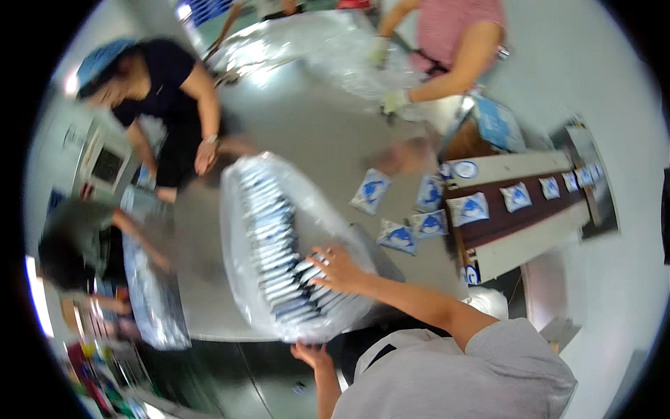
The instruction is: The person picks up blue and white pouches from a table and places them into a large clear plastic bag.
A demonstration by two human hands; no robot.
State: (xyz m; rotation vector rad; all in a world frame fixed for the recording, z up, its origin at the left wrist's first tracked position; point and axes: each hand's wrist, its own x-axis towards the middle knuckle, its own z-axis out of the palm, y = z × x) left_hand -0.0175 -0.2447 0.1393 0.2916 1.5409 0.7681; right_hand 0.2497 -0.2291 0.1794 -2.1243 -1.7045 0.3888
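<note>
A large clear plastic bag (237,272) lies on the metal table, packed with rows of small white-and-blue packets (269,220) standing on edge. My right hand (336,269) rests over the packets on the bag's right side, fingers spread and slightly bent. At the bag's near end, by the table's front edge, my left hand (312,354) holds the plastic from below; its fingertips are partly hidden. Several loose packets (398,236) with blue prints lie to the right of the bag.
A conveyor (502,216) with a dark belt carries more packets at the right. Another filled bag (153,279) lies along the left edge of the metal table (209,307). Co-workers stand at the left and far side; one wears gloves (394,101) near clear plastic sheeting (314,45).
</note>
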